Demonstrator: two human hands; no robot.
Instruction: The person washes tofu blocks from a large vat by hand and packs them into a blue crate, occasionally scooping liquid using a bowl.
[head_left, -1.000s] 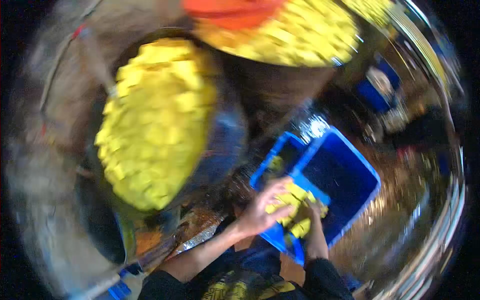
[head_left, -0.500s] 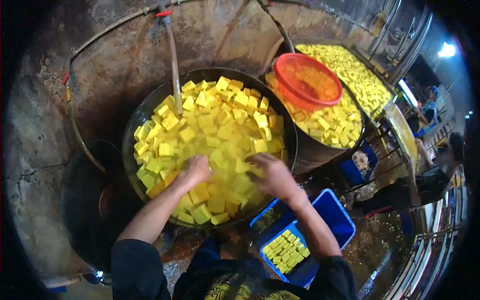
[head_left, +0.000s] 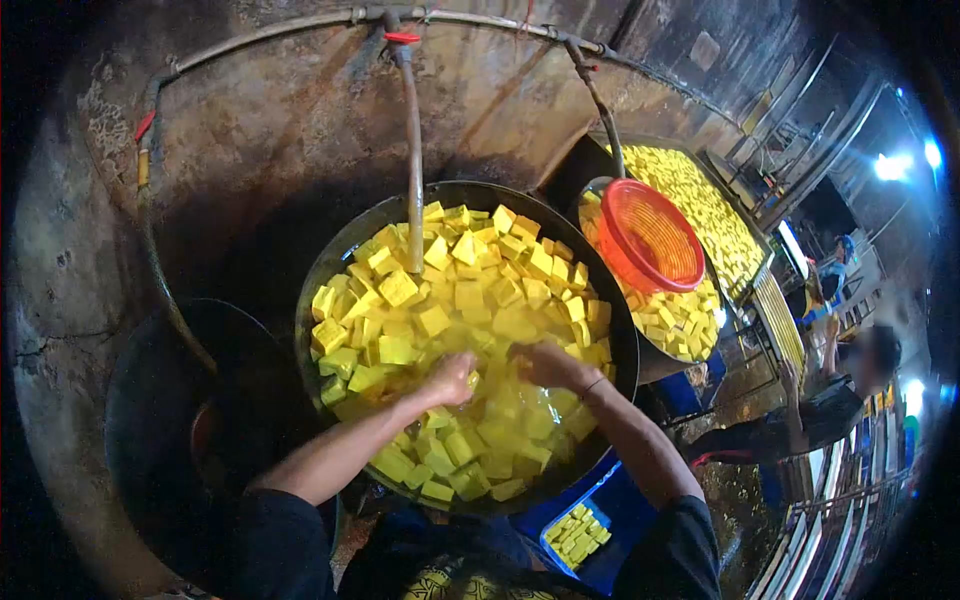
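Observation:
A large round dark vat [head_left: 318, 300] holds yellowish liquid crowded with yellow tofu blocks [head_left: 398, 289]. My left hand [head_left: 450, 379] is over the middle of the vat with its fingers curled closed, and a bit of yellow block shows at the fingertips. To its right, my right hand [head_left: 548, 364] reaches down at the liquid's surface, a thin band round its wrist. Its fingertips are blurred and partly hidden by the liquid, so their grip is unclear. Blocks stand heaped above the liquid at the far side; those between my hands lie under cloudy liquid.
A pipe [head_left: 415, 160] comes down over the vat's far edge. At the right, a red basket [head_left: 655, 236] rests on a second vat of blocks. A blue crate [head_left: 612, 560] with small yellow blocks stands below. A person [head_left: 835, 405] is at the far right.
My view has shifted, so the vat sits lower and further right. My right hand has come closer to my left, its spread fingers now lowered to the liquid.

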